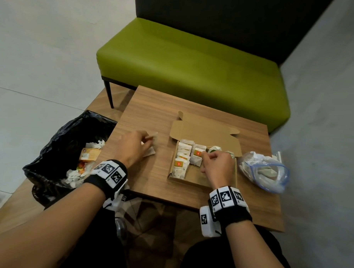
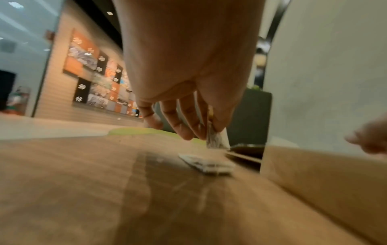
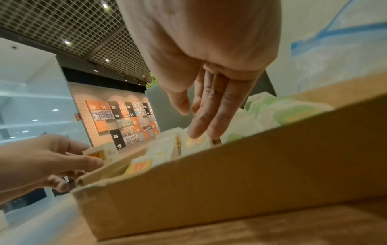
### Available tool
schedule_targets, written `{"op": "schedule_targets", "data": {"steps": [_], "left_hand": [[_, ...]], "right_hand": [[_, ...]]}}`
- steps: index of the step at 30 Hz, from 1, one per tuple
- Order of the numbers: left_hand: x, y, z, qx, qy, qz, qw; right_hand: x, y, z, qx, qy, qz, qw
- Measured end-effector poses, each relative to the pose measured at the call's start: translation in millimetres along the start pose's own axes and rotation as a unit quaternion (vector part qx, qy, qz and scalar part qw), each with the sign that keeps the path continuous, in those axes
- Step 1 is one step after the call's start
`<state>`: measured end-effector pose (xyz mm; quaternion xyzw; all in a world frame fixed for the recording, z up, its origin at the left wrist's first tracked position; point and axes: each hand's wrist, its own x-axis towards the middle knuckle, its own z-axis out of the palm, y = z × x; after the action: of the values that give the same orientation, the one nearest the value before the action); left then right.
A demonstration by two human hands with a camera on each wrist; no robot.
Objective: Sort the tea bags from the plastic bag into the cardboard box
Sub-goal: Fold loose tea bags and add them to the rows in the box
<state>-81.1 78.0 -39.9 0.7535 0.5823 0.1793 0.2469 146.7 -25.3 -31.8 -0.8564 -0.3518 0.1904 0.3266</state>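
While the left hand pinches a tea bag between thumb and fingertips just above the worktop, a second white sachet lies flat on the wood right beneath it. To its right, the right hand reaches down into the cardboard box, its fingers held straight and close together, tips touching the packed tea bags; whether it pinches one of them I cannot tell. White sachets with orange and yellow labels stand in rows along the left side of the box, a few green-labelled ones sit at the far end, and the lid flap lies open towards the back. Just beside the box on the right rests the clear plastic bag with a blue zip edge, crumpled, with pale packets inside. Left of the worktop stands a bin lined with a black sack holding wrappers and tissues. Beyond the worktop is a green bench seat.
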Motion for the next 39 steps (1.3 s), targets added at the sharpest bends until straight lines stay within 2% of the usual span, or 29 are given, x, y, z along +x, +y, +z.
{"op": "schedule_targets", "data": {"steps": [4,7,10,13,16,20,27,36,39], "left_hand": [[-2.3,-4.6,-23.8,-0.146,-0.029,-0.010,0.989],[-14.2,7.2,-40.6,-0.251,-0.086,0.009,0.964],[-31.7,38.7,-47.2,-0.335,-0.158,0.032,0.928],[-39.2,60.1,-41.2,-0.347,-0.198,0.078,0.914],[-38.5,65.8,-31.6,-0.341,-0.200,0.088,0.915],[-41.9,70.7,-19.6,-0.384,-0.196,0.100,0.897],[-44.7,78.2,-3.0,-0.350,-0.153,0.103,0.918],[-46.6,85.7,10.4,-0.327,-0.144,0.081,0.931],[-41.8,79.4,7.0,-0.303,-0.101,0.059,0.946]], "right_hand": [[-19.0,-12.2,-13.0,0.031,-0.010,-0.084,0.996],[-33.2,-25.8,-16.9,0.110,-0.064,-0.142,0.982],[-42.8,-38.9,-17.6,0.179,-0.152,-0.144,0.961],[-46.9,-45.1,-22.2,0.192,-0.192,-0.141,0.952],[-48.9,-41.6,-30.1,0.211,-0.187,-0.143,0.949],[-52.1,-32.0,-38.8,0.254,-0.154,-0.115,0.948],[-50.2,-19.2,-36.9,0.238,-0.097,-0.102,0.961],[-43.4,-11.8,-35.3,0.216,-0.113,-0.089,0.966],[-30.9,-3.1,-35.8,0.217,-0.077,-0.041,0.972]]}}
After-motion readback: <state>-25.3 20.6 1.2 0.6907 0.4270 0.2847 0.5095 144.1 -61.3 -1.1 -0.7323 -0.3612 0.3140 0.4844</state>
